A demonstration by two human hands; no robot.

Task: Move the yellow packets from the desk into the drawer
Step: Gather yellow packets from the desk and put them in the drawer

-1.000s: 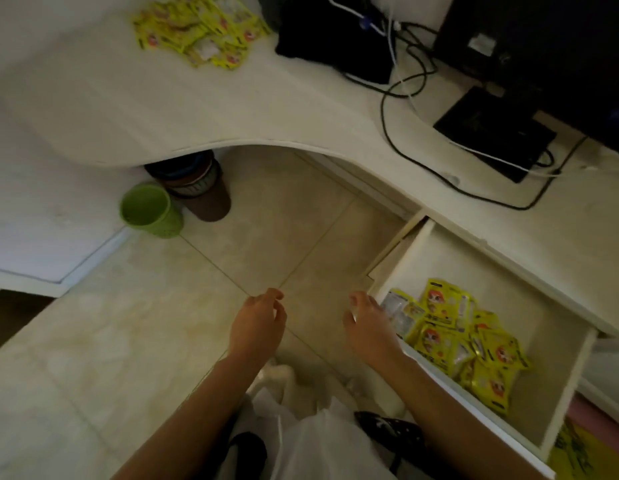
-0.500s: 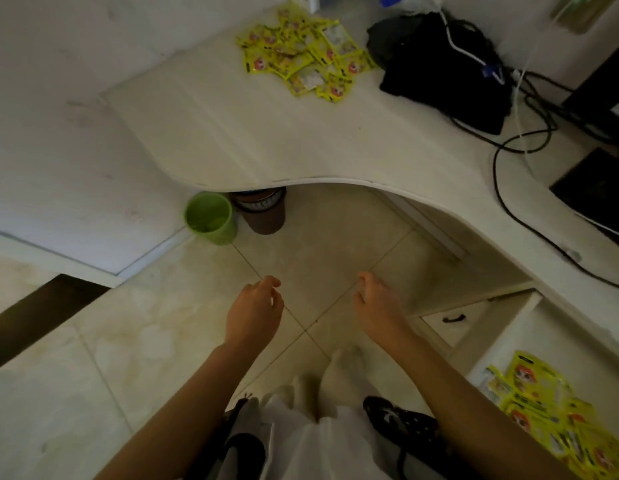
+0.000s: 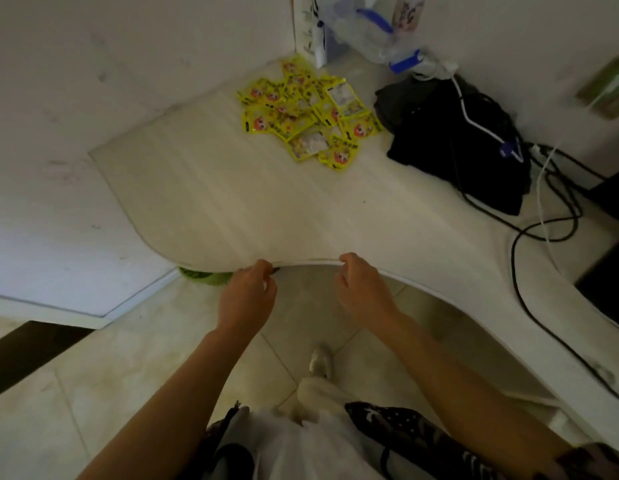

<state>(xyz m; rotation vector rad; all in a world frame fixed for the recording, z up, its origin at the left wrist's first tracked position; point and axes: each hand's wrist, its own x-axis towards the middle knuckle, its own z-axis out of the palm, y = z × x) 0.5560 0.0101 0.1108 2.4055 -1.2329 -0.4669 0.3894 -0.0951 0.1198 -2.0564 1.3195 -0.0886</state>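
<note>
A: Where are our hands?

B: Our left hand (image 3: 247, 299) and our right hand (image 3: 363, 292) are both out in front of us, right by the curved front edge of the desk (image 3: 231, 209). They are near each other but not touching.

A: Are we holding anything?

B: No. The fingers on both hands hang loose and a bit bent. Both hands carry nothing.

A: Where are the yellow packets (image 3: 309, 114)?

B: They lie in a messy heap near the back edge of the desk, close to the wall corner. They are well apart from our hands.

A: What is next to the heap?

B: A black bag (image 3: 453, 147) sits just beside it, toward the right end of the desk. A white cable (image 3: 474, 123) runs over the bag. Black cables (image 3: 543, 223) trail along the desk past it. A clear plastic bag (image 3: 366, 29) stands at the back corner, behind the heap.

A: Do we see the drawer?

B: We cannot see it from here.
</note>
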